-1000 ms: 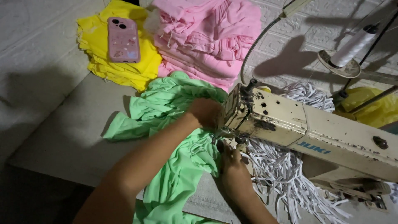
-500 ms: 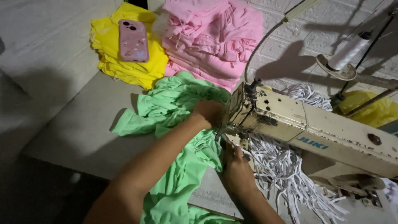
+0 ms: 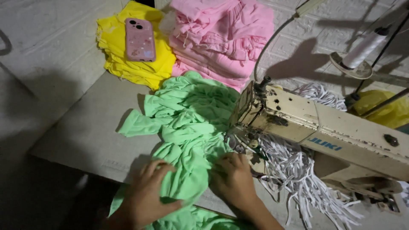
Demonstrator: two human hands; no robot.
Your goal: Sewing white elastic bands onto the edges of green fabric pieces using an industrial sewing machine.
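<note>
Your left hand (image 3: 147, 194) closes around a fold of the green fabric (image 3: 187, 127) at the near edge of the table (image 3: 81, 140). Your right hand (image 3: 232, 179) lies flat and open on the same cloth, just before the head of the cream sewing machine (image 3: 324, 132), which blocks the right side. White strips (image 3: 298, 179) lie heaped under the machine. To the left the table surface is bare. Farther away, the pink stack (image 3: 226, 38) and the yellow stack (image 3: 136, 64) with a pink phone (image 3: 139, 39) fill the far edge against the wall.
</note>
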